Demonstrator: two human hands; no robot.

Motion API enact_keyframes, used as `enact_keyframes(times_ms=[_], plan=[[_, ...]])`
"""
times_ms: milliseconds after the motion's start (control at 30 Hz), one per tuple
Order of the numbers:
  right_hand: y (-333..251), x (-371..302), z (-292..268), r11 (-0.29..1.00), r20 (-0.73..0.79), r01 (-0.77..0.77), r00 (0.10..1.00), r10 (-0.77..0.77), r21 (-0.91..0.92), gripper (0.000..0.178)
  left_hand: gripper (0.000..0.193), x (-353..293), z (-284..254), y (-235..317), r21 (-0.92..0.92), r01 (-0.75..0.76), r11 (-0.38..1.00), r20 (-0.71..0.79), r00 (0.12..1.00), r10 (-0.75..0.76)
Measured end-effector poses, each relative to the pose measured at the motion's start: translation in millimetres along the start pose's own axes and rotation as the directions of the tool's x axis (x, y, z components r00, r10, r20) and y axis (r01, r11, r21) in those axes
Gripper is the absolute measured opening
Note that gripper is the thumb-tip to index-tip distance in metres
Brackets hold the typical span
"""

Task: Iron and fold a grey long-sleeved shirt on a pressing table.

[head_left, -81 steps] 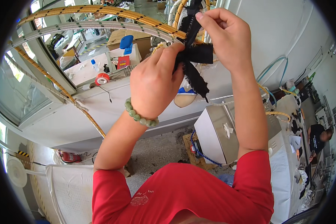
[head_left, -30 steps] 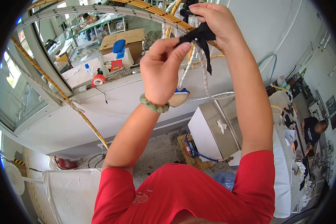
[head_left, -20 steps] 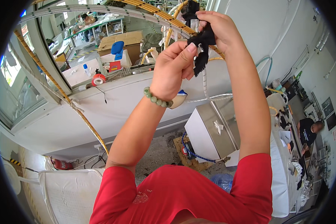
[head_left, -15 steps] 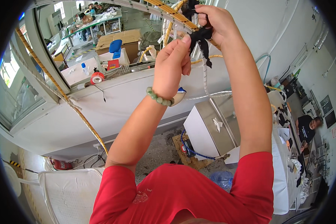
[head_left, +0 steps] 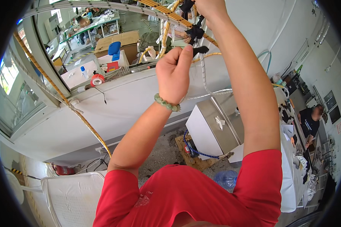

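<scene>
Both arms are raised toward the far top of the view. The left hand (head_left: 175,72), with a green bead bracelet (head_left: 166,104) on its wrist, is closed, thumb and fingers pinching one end of a small black strip of fabric or tape (head_left: 196,36). The right hand (head_left: 212,8) is partly cut off by the top edge; it is closed on the strip's upper part, just beyond the left hand. The strip sits between the two hands, beside a yellow braided cord (head_left: 166,9) and a clear ribbed hose (head_left: 204,72). Below to the right stands a grey metal box (head_left: 212,126). On the white bench (head_left: 79,72) at far left lies a red tape roll (head_left: 97,80).
</scene>
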State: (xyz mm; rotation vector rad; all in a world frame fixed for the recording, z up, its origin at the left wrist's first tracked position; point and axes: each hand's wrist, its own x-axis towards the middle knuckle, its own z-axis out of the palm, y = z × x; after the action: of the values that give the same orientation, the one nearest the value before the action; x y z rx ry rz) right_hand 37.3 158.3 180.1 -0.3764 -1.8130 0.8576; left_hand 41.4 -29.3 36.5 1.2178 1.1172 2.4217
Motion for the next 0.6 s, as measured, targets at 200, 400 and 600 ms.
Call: enact_keyframes(times_ms=[200, 400, 600], plan=[[-33.7, -40.7, -12.6, 0.995, 0.056, -0.093, 0.994, 0.090, 0.042, 0.017, 0.037, 6.5, -28.8, 3.0, -0.030, 0.175, 0.984, 0.039, 0.984, -0.174], [-17.0, -122.3, -31.4, 0.954, -0.025, 0.252, 0.965, -0.260, -0.163, 0.028, 0.030, 3.1, -52.8, -5.9, 0.260, -0.186, 0.947, 0.084, 0.982, 0.170], [11.1, -199.8, 8.2, 0.992, 0.117, -0.024, 0.992, 0.039, -0.127, 0.023, 0.028, -5.8, -70.2, 3.2, 0.342, -0.241, 0.908, 0.175, 0.966, 0.191]])
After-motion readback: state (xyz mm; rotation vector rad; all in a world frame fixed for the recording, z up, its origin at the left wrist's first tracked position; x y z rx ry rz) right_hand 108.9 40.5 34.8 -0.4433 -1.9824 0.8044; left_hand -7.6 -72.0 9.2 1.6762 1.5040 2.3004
